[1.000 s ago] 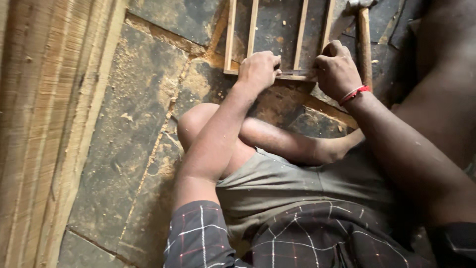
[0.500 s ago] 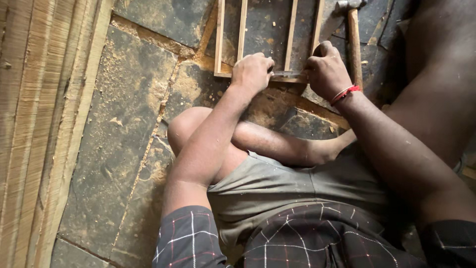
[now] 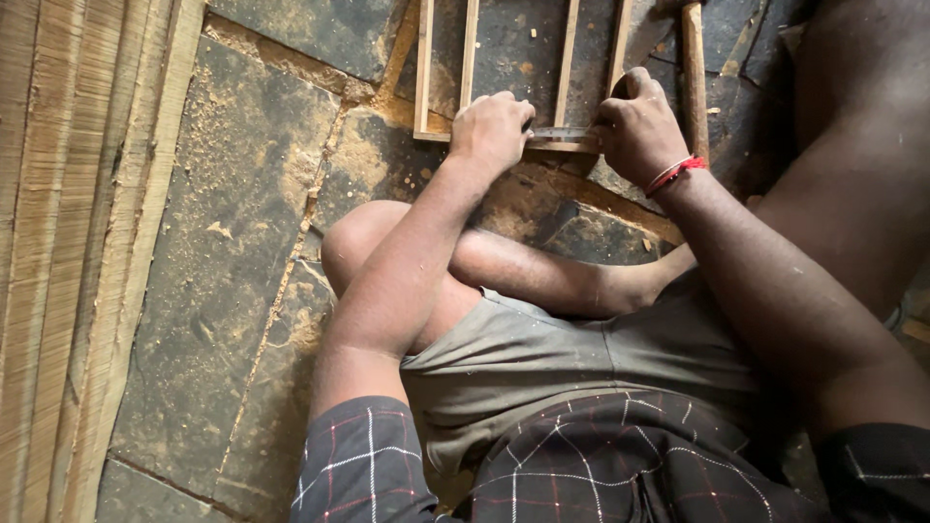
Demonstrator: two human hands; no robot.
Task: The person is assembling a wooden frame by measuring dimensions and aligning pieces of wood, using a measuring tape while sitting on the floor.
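Both hands and the wooden frame sit slightly lower in view than a second ago, grips unchanged.
Left hand curled, pressing a metal ruler on the frame's near rail; right hand fisted at the ruler's other end. Hammer just right of frame. Steady, flat pressure advised. No containers visible.

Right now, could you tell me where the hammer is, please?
In the head view the hammer lies on the stone floor at the top right, its wooden handle just right of the right hand and the slatted wooden frame.
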